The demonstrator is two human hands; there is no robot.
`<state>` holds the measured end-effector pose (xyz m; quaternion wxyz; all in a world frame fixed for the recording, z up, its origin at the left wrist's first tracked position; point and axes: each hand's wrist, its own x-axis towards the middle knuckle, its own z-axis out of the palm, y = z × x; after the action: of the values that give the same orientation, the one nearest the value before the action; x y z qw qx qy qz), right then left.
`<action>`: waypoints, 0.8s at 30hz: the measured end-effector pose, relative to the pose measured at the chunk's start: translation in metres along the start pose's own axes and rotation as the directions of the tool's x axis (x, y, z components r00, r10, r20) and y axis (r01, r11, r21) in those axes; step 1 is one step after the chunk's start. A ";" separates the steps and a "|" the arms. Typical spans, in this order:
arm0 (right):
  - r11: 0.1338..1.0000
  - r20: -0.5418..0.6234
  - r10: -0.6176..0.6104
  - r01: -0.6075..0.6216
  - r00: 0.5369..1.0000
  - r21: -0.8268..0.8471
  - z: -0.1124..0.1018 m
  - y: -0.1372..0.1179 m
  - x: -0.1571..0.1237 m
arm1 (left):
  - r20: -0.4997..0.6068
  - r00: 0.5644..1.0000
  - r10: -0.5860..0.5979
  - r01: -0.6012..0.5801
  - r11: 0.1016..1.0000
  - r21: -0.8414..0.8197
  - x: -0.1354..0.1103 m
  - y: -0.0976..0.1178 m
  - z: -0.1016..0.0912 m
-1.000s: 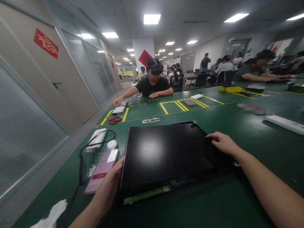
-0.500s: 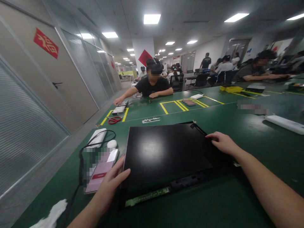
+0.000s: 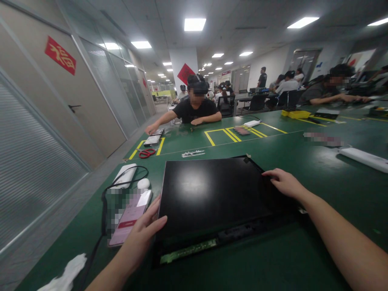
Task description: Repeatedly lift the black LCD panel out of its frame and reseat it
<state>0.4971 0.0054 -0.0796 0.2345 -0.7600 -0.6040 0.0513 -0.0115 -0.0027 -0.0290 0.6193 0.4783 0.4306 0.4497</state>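
Observation:
A black LCD screen panel point(image 3: 209, 194) lies in front of me, its dark glass facing up and reflecting a ceiling light. Along its near edge runs a strip of green circuit board point(image 3: 188, 250). My left hand point(image 3: 147, 226) grips the panel's left edge, thumb on top and the other fingers along the side, partly hidden. At the right edge, my right hand point(image 3: 283, 182) pinches the rim near the far corner with thumb and fingers. A dark frame shows beneath and around the panel's right and near sides.
Left of the panel lie a phone point(image 3: 129, 222), a white power bank point(image 3: 125, 176) with a black cable, and a round white case point(image 3: 143, 184). Red-handled scissors point(image 3: 147, 153) and white scraps point(image 3: 193, 153) lie beyond. Across the green table point(image 3: 321, 165) sits a co-worker point(image 3: 195, 109).
Both my hands keep their places on the screen panel. The view has shifted very slightly; the panel looks almost unmoved.

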 end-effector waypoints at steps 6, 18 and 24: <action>0.998 -0.033 0.030 -0.028 0.999 0.062 0.002 0.003 0.002 | 0.052 0.996 -0.071 0.074 0.995 -0.073 -0.003 0.006 0.004; 0.993 -0.038 0.049 -0.045 0.998 0.108 0.002 0.002 0.002 | 0.105 0.993 -0.046 0.060 0.988 -0.139 -0.006 0.007 0.009; 0.981 -0.060 0.086 -0.074 0.994 0.179 0.002 0.004 0.005 | 0.151 0.988 -0.023 0.042 0.991 -0.124 -0.003 0.005 0.005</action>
<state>0.5013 0.0096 -0.0818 0.3190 -0.7612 -0.5576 0.0884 -0.0082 -0.0060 -0.0234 0.6863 0.4631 0.3614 0.4290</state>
